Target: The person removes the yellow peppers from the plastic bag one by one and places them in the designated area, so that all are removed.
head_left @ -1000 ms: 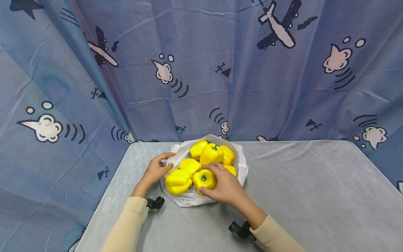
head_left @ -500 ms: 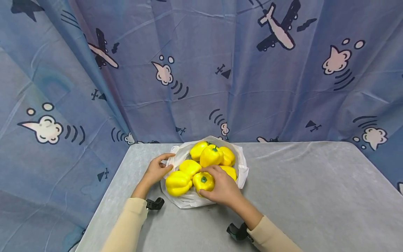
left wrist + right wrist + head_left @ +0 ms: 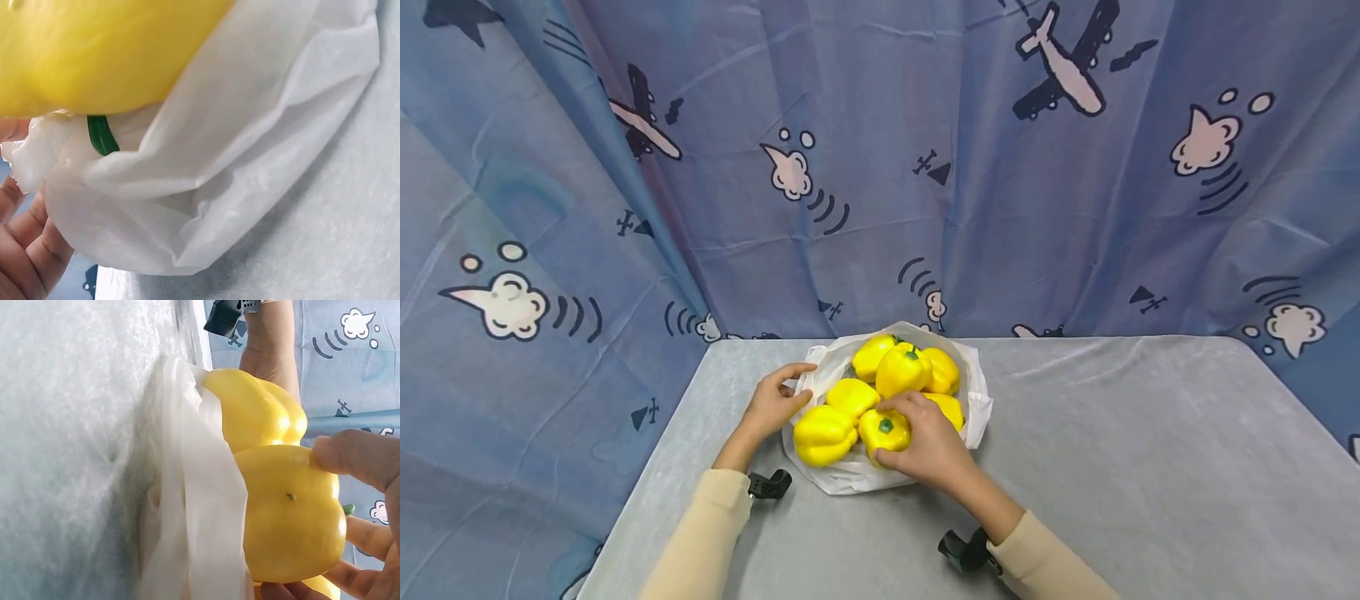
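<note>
A white plastic bag (image 3: 850, 479) lies with its mouth spread wide, several yellow bell peppers (image 3: 823, 436) inside. At the bag's left rim, my left hand (image 3: 772, 406) holds the plastic; the left wrist view shows its fingers (image 3: 37, 247) against the bag's outside. My right hand (image 3: 934, 442) grips the front yellow bell pepper (image 3: 880, 432), whose green stem faces up. In the right wrist view the thumb (image 3: 359, 453) presses on this pepper's (image 3: 287, 519) side, and the other fingers reach round its far side. That pepper sits low among the others, inside the bag's front edge.
The bag stands on a table with a grey cloth (image 3: 1150, 467), near its back edge. Behind hangs a blue curtain (image 3: 880, 208) printed with planes and clouds. A black wrist camera (image 3: 770, 484) juts out beside the left wrist, another black camera (image 3: 964, 552) beside the right.
My right hand has shifted very slightly left around the front bell pepper, showing more of the pepper at the right. My left hand stays at the bag's rim.
</note>
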`<state>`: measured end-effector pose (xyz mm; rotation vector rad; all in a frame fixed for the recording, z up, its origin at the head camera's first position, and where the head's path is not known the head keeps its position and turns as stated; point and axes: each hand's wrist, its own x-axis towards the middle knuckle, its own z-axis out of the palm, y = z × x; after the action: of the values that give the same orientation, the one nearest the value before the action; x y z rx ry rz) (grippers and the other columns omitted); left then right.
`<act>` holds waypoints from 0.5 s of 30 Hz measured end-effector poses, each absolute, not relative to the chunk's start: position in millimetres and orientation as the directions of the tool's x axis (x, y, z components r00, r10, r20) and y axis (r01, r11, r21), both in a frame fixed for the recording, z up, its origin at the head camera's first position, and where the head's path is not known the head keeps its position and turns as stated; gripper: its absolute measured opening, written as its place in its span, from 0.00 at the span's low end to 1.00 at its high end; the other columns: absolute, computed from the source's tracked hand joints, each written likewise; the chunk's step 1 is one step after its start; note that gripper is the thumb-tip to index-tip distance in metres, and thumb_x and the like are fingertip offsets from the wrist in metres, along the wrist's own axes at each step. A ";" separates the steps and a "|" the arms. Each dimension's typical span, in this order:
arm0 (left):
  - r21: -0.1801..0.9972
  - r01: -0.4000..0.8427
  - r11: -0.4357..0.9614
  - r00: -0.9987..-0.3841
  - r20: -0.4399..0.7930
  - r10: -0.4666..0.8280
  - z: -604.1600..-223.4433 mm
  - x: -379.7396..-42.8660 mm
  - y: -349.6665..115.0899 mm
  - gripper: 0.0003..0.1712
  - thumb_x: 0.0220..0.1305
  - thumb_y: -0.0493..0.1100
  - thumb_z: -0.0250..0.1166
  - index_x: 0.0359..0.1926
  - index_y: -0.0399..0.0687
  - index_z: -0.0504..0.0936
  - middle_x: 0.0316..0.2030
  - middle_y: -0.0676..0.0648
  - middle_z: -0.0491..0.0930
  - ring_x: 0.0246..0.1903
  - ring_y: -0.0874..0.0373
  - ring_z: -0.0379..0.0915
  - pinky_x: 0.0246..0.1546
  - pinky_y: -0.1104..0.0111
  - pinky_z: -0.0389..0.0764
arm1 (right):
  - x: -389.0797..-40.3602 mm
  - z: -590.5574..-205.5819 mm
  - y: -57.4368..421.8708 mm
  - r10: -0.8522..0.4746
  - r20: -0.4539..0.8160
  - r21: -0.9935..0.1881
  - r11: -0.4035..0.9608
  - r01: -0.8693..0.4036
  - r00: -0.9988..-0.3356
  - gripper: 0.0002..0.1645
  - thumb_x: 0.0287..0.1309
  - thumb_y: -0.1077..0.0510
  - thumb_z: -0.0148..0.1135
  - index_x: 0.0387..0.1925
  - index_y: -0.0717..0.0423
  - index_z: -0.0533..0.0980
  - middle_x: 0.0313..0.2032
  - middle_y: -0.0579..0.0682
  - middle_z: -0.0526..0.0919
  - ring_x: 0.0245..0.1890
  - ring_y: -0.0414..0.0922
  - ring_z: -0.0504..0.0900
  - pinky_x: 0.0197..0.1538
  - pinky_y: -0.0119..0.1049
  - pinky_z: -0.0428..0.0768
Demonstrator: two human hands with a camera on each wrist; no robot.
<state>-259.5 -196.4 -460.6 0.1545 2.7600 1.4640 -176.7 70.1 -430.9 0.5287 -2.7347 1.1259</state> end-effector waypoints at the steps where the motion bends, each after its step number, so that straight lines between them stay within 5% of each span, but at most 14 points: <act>1: 0.824 0.079 0.561 -0.995 0.033 0.093 -460.2 -259.2 -195.7 0.24 0.60 0.38 0.64 0.58 0.55 0.78 0.55 0.39 0.74 0.28 0.56 0.68 0.24 0.71 0.72 | -176.6 -430.9 70.8 -0.259 0.264 -0.659 0.654 -0.370 -0.929 0.32 0.32 0.52 0.80 0.46 0.47 0.80 0.49 0.46 0.78 0.49 0.45 0.76 0.55 0.45 0.76; 15: 0.824 0.068 0.562 -0.995 0.016 0.098 -457.9 -258.1 -194.9 0.24 0.61 0.37 0.64 0.59 0.54 0.78 0.55 0.39 0.73 0.26 0.57 0.66 0.23 0.72 0.70 | -175.8 -414.6 85.2 -0.259 0.266 -0.697 0.614 -0.370 -0.929 0.32 0.33 0.53 0.80 0.47 0.46 0.80 0.51 0.47 0.79 0.51 0.46 0.78 0.56 0.45 0.76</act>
<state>-258.1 -194.9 -457.9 0.1465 2.7479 1.4486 -175.8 85.2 -414.6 0.5284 -2.6959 1.2125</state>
